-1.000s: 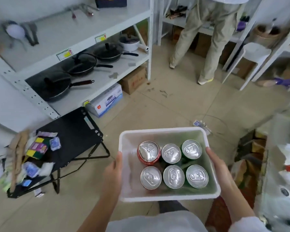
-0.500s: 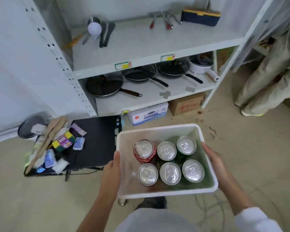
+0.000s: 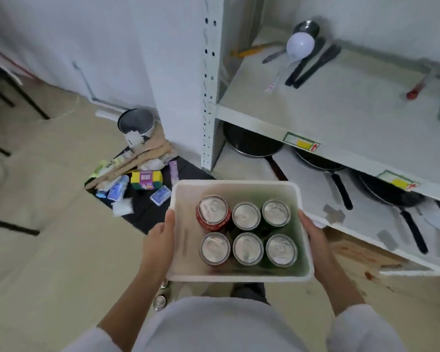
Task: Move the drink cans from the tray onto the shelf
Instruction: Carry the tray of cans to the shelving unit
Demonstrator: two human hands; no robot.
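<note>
Tray point(image 3: 239, 274) now directly before shelf point(image 3: 341, 115), nearer than before | six cans point(image 3: 247, 231) inside, none shelved | left hand point(image 3: 158, 240), right hand point(image 3: 315, 240) grip clasping tray sides | unloading next.

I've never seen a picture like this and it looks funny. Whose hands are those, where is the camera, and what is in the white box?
The camera sits on a person's head and looks down, so you see what that person sees. There is no robot here. The left hand and the right hand grip the two sides of a white rectangular plastic tray, carrying it in the air. Six round metal drink cans stand upright inside in two rows. One red can sits at the back left; the silver-topped cans beside it look mostly green. To the right is a grey metal shelf with kitchen utensils on top and black frying pans on the level below. The cans should go on that shelf.
</note>
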